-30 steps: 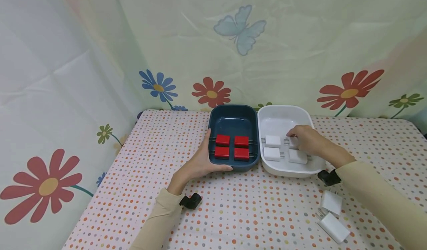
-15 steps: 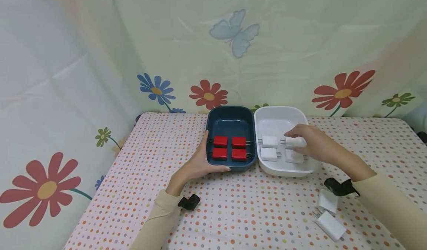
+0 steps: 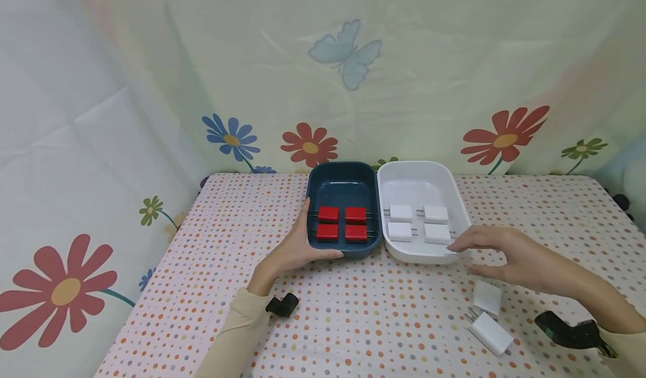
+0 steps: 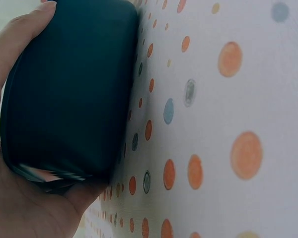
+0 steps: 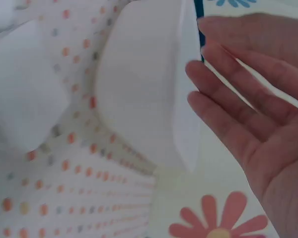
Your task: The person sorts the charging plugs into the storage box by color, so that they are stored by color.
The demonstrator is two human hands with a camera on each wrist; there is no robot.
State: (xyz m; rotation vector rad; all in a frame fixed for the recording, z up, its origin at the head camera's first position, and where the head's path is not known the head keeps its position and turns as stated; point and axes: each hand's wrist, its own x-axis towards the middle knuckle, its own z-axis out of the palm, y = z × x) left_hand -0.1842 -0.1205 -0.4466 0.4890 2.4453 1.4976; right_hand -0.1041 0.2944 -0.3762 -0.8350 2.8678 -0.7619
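Observation:
My left hand [image 3: 295, 246] grips the near left corner of a dark blue tray [image 3: 343, 190], thumb along its front and fingers up its left side. Several red plug adapters [image 3: 328, 215] lie in two rows in that tray's near half. Beside it stands a white tray [image 3: 416, 189], where several white plug adapters [image 3: 401, 213] are laid out likewise. My right hand [image 3: 520, 259] is at the white tray's near right corner, fingers parted and holding nothing. The right wrist view shows its fingers [image 5: 223, 94] loosely extended before the tray's rim.
Two white plug adapters lie loose on the spotted tablecloth [image 3: 378, 322], one [image 3: 490, 333] nearer me and one [image 3: 487, 298] just behind it, below my right hand. A flowered curtain [image 3: 424, 86] hangs behind the table, close to the trays' far edges.
My right hand has let go of a white plug adapter in the white tray's back right spot and drawn back toward the right and me. My left hand keeps its grip on the blue tray.

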